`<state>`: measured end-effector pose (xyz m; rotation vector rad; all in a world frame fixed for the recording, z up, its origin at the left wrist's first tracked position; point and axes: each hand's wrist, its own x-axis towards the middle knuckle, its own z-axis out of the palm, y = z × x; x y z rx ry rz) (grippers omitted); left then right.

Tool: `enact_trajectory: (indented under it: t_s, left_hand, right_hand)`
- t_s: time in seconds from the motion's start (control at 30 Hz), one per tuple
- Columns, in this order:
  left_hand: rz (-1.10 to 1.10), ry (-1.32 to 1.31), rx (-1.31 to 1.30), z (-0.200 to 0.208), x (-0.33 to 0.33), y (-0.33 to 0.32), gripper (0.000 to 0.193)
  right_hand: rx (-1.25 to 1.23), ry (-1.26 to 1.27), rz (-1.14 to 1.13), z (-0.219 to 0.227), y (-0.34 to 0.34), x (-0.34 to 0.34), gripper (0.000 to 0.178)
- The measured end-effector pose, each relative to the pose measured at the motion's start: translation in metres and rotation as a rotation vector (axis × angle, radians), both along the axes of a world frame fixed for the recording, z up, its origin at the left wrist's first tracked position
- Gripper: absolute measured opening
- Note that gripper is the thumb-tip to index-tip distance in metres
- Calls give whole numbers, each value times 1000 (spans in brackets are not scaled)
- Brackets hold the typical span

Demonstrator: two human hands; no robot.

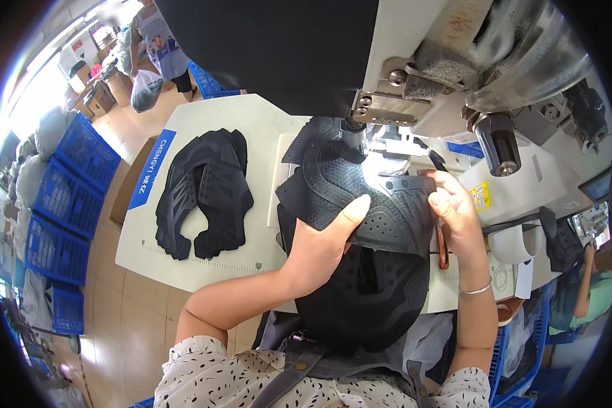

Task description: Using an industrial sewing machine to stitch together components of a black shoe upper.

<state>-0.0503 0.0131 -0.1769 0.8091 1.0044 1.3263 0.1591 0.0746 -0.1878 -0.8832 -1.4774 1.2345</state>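
Note:
A black shoe upper (333, 166) with grey moulded overlays lies under the lit needle area of a sewing machine (415, 102). My left hand (316, 255) grips its near edge, thumb pressed on top and the other fingers hidden beneath. At the piece's right edge, my right hand (455, 211) pinches the perforated part between thumb and fingers, close to the presser foot. Below my hands, more black uppers (360, 313) hang over the table's front edge toward my lap. A stack of similar uppers (207, 190) rests on the table to the left.
Snips with an orange handle (443, 250) lie beside my right wrist. Blue crates (64, 204) line the floor at left, and another crate (523, 353) stands at lower right. One person (160, 41) carries a bag at far left; another (591, 292) sits at right.

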Motion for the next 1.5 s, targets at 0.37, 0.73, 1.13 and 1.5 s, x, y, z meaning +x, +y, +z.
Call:
enact_trajectory:
  t_s: [0.37,0.73,1.13,1.5]
  left_hand:
    - [43,-45,271,-10,-5,21,14]
    - [36,93,263,-2,-14,30,19]
    - [-67,-34,251,3,-26,49,21]
    - [-129,9,-52,2,-10,8,26]
  right_hand:
    - [127,-38,-62,29,2,2,27]
    - [149,-7,-82,24,-3,-3,25]
    - [49,24,-195,19,-40,-22,30]
    - [-8,-76,-128,15,-65,-23,35]
